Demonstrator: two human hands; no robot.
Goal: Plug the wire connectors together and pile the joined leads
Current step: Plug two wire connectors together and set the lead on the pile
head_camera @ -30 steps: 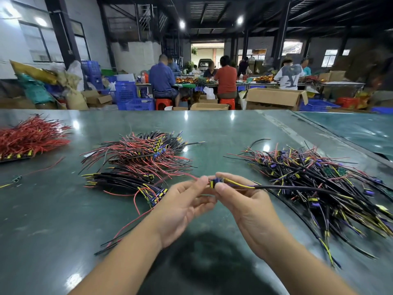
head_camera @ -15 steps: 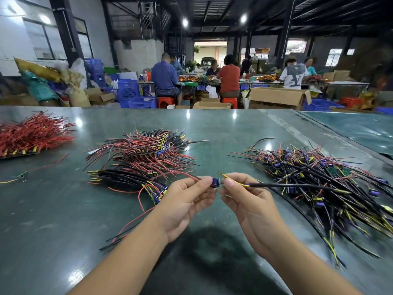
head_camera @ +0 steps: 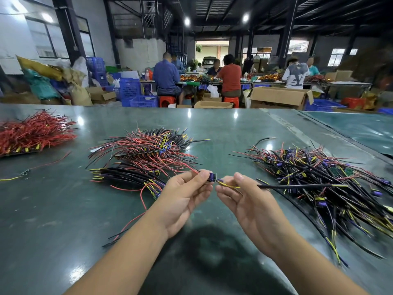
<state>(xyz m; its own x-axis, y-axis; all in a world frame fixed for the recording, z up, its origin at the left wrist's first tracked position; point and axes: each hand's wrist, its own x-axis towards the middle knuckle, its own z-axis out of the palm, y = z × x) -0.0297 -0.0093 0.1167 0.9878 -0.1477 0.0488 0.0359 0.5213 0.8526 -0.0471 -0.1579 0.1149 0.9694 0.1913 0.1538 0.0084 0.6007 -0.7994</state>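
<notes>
From the head view, the left hand (head_camera: 182, 196) has its grip pinched on a small purple connector (head_camera: 211, 177), thumb and forefinger closing on it from either side, with a red wire (head_camera: 192, 169) running out of the pinch toward the far left. Just to the right of that grip, almost touching the purple connector, the right hand (head_camera: 246, 201) has its grip pinched on the end of a black lead (head_camera: 297, 185), where short yellow wires (head_camera: 228, 185) show between the fingertips. Whether the two ends have met cannot be told; a narrow gap seems to show between them. The black lead runs out straight to the right from the right grip, above the bench (head_camera: 63, 220).

Beyond and left of the left grip lies a pile of joined leads (head_camera: 146, 152), red and black wires fanned out with yellow and purple connectors in a row down its middle. Just nearer, beside the left wrist, lies a smaller bundle of black leads (head_camera: 125, 177). Right of the right grip, under the held lead, spreads a loose heap of black leads (head_camera: 319, 177) with purple and yellow ends. Well to the far left sits a stack of red wires (head_camera: 34, 133), with one single lead (head_camera: 25, 172) lying apart on the bench in front of it.

Far beyond the bench, people sit on red stools (head_camera: 167, 101) at other tables among cardboard boxes (head_camera: 278, 97) and blue crates (head_camera: 129, 90).
</notes>
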